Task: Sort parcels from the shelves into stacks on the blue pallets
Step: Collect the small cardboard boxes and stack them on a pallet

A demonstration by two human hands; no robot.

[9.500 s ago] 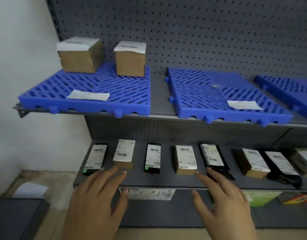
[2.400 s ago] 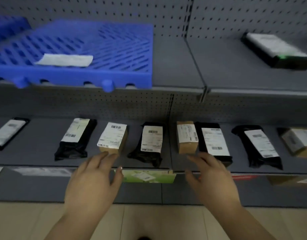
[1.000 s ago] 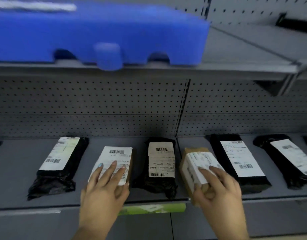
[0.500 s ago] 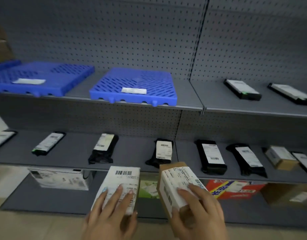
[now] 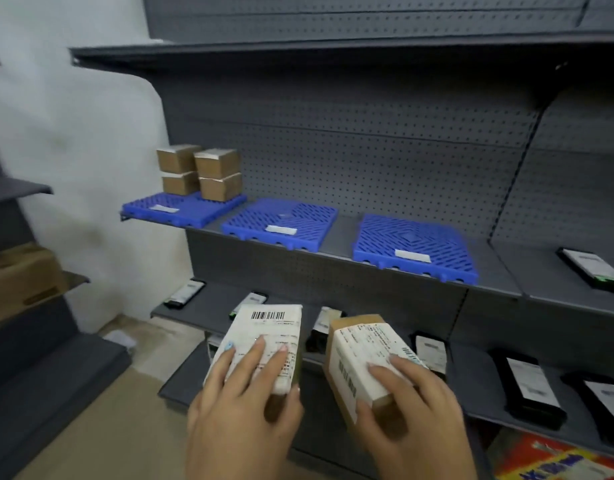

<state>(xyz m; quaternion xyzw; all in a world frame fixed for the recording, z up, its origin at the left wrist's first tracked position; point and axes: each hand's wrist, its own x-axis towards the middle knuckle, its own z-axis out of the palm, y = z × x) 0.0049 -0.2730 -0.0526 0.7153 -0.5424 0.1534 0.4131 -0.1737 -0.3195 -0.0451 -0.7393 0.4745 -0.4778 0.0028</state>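
Four small brown cardboard boxes (image 5: 201, 173) stand as two stacks of two at the back of the leftmost blue pallet (image 5: 184, 211), a slotted plastic grid with a white slip near its front edge. The middle pallet (image 5: 281, 223) lies just beside it, also carrying a paper slip.

Low in front, the left hand (image 5: 243, 410) grips a label-wrapped parcel (image 5: 267, 337) — fingers laid over the white label, thumb curled at its near corner. The right hand (image 5: 413, 417) holds a tilted brown carton (image 5: 361, 355) the same way. Both are held in the air before the lower shelf, just apart.

The right pallet (image 5: 416, 251) sits above; glossy black mailer bags (image 5: 527, 386) lie at far right.
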